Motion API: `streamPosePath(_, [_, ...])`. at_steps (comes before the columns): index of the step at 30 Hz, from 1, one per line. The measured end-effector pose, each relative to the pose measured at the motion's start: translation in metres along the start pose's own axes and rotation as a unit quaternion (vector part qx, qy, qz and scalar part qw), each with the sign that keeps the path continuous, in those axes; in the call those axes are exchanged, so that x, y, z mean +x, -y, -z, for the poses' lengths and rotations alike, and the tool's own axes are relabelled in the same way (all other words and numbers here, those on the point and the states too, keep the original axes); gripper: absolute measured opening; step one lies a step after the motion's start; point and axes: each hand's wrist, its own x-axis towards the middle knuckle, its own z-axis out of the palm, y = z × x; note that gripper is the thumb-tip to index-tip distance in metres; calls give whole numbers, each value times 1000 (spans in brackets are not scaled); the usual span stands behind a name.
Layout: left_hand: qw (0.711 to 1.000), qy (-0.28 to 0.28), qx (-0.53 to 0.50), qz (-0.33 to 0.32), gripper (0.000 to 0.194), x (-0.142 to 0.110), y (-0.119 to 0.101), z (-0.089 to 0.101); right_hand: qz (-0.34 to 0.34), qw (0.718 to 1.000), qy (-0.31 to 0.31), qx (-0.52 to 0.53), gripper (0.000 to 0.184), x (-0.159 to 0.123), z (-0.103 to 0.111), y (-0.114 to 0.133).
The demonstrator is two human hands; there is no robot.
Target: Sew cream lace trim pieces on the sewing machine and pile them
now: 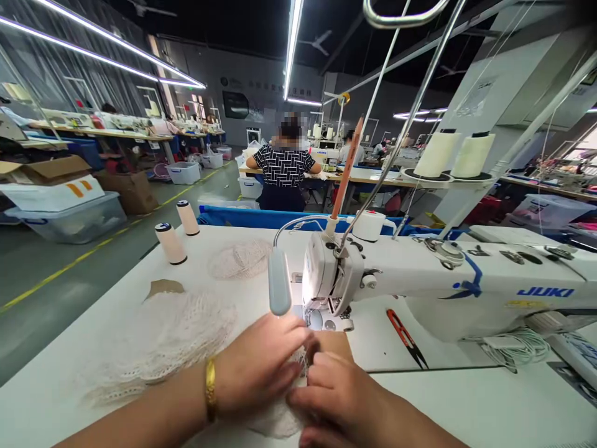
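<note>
My left hand (261, 364), a gold bracelet (211, 389) at its wrist, is closed on a piece of white lace fabric (277, 420) just in front of the sewing machine's needle area. Close beside it, my right hand (342, 389) has its fingers bent and pressed together on the same lace; the fingertips are partly hidden. A brown card-like piece (338, 343) lies under and behind my right fingers. The white JUKI sewing machine (326, 274) stands right ahead, with a small lamp (278, 283) lighting the needle area. Loose threads show between my hands.
A heap of white lace (172, 336) spreads on the table's left, with another lace bundle (242, 258) behind it. Two thread cones (171, 244) stand at the left edge. Red-handled thread snips (405, 336) lie right of the needle. A co-worker (285, 165) sits ahead, back turned.
</note>
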Motion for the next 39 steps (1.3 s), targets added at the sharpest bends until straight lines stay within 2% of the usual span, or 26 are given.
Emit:
streamPosePath(2, [999,35,-27,27,23,4,-3,-6,8,1000,-6,24,22,-1,-9,0])
streamPosePath(5, [994,42,-47,94,4,8,3,-12,-69,997,1,46,15,-1,-8,-1])
streamPosePath(8, [994,-8,-63,84,12,7,11,-14,-112,991,-49,50,12,5,7,-1])
streamPosePath(10, [988,-48,-121,83,10,7,13,-16,-135,985,-79,73,13,9,14,0])
streamPosePath(13, [956,-79,-259,111,11,9,12,-22,-205,969,-95,99,16,12,11,0])
streamPosePath(16, [927,-111,-332,136,7,13,9,-29,-260,955,-118,78,25,11,0,-2])
streamPosePath(19, [903,-104,-393,139,13,15,6,-35,-296,943,-131,79,15,9,-8,-5])
streamPosePath(22, [898,-83,-403,154,24,15,6,-36,-305,937,-135,99,6,9,-8,-5])
streamPosePath(27, [907,-62,-383,163,27,13,7,-36,-290,941,-153,87,6,10,-6,-2])
streamPosePath(32, [903,-82,-393,153,32,12,7,-38,-315,926,-168,119,11,10,-6,-2])
streamPosePath(39, [927,-101,-336,136,31,10,7,-42,-292,931,-183,118,19,13,-5,-2])
